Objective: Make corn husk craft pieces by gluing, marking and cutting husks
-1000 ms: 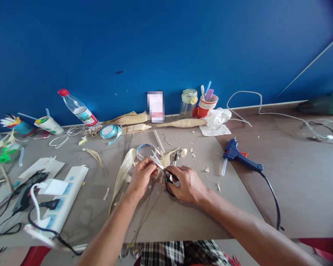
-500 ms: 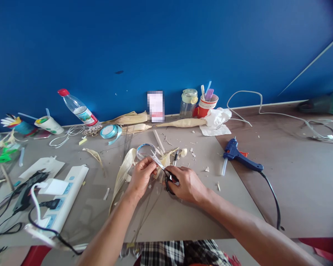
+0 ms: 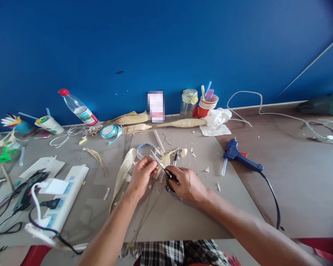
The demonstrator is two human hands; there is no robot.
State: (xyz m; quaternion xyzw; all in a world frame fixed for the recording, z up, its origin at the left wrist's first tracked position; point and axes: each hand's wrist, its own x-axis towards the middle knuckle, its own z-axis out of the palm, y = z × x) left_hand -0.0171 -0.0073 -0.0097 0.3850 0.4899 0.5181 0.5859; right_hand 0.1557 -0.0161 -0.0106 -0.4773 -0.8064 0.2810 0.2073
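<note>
Black-handled scissors (image 3: 170, 180) are held in my right hand (image 3: 187, 184), their blades pointing up and left toward my left fingertips. My left hand (image 3: 143, 174) is pinched closed beside the blades; whatever it grips is too small to name. Pale dried husk pieces (image 3: 165, 161) lie just behind the scissors, and a long curled husk (image 3: 124, 168) lies left of my left hand. A roll of tape (image 3: 145, 150) sits behind my left hand. Beyond the scissors lies a black and white pen (image 3: 175, 157).
A blue glue gun (image 3: 240, 155) with its cord lies to the right. At left are a power strip (image 3: 69, 195) with plugs and a tilted bottle (image 3: 81, 112). A jar (image 3: 188, 105), red cups (image 3: 207, 107) and a ribbon roll (image 3: 109, 131) stand along the wall.
The scissor blades have closed somewhat, and the handle loops have come nearer together. My left hand has stayed in almost the same place.
</note>
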